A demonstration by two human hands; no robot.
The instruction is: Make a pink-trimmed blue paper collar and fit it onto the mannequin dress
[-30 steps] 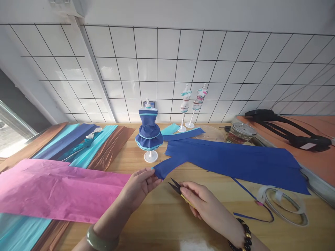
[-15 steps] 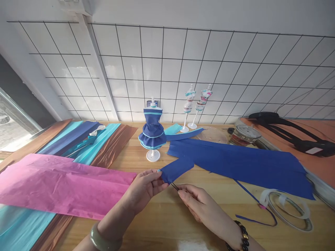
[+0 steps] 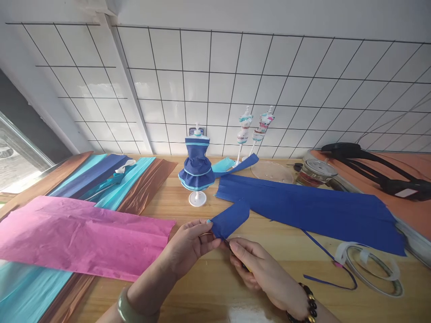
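Left hand (image 3: 188,244) was pinching the near end of a dark blue paper strip (image 3: 230,218), fingers closed on it right at the corner, holding it just off the wooden table (image 3: 208,287). Right hand (image 3: 261,269) was curled shut around small scissors (image 3: 235,253), mostly hidden under the fingers, so I couldn't tell if the blades were open or closed, but they sat right at the edge of the strip just beside the left fingertips. The strip was joined to the big blue sheet (image 3: 310,206) spread across the middle of the table, so my guess was the cut had barely started or not started at all, since no snipped piece was lying loose near the hands. A little dress stand (image 3: 197,168) behind already wore a blue ruffled dress with light trim, so that one looked finished, while 2 more small stands (image 3: 252,132) by the tiled wall only had bits on top. Pink paper (image 3: 81,237) lay to the left, a tape roll (image 3: 368,269) to the right, with a thin blue offcut (image 3: 332,273) next to it.
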